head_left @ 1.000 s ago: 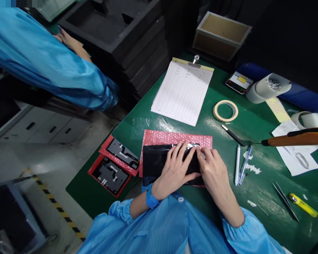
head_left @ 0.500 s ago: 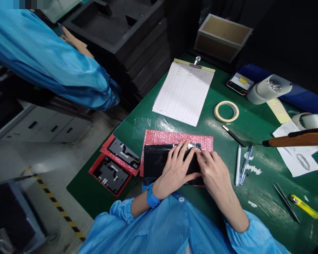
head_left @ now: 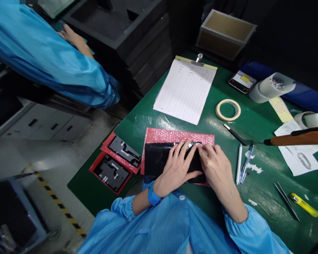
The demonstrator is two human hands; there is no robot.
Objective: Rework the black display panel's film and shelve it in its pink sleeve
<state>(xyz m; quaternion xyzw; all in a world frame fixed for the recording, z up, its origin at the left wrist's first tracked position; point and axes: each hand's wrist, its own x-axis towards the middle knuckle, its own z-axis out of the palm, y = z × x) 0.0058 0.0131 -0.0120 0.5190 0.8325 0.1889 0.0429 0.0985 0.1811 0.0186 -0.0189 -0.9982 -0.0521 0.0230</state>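
Observation:
A flat black panel (head_left: 156,160) with a shiny surface lies on a pink bubble-wrap sheet (head_left: 175,134) at the table's near edge. My left hand (head_left: 177,165) rests on the panel with its fingers spread and the thumb pointing right. At the panel's upper right corner, my right hand (head_left: 216,167) has its fingers curled and pressed together, close to the left fingertips. A small whitish bit shows beside the right fingertips. Whatever those fingers pinch is hidden.
Left of the panel lie grey-black parts (head_left: 124,151) on pink wrap. Beyond are a clipboard (head_left: 185,91) and tape roll (head_left: 228,109). Pens (head_left: 239,164), tweezers (head_left: 286,201), a yellow cutter (head_left: 304,204) and an orange-handled tool (head_left: 299,137) are at right. A co-worker's sleeve (head_left: 55,63) is upper left.
The view has shifted slightly. My right fingertips have moved a little along the panel's upper right corner; my left hand keeps its place on the panel.

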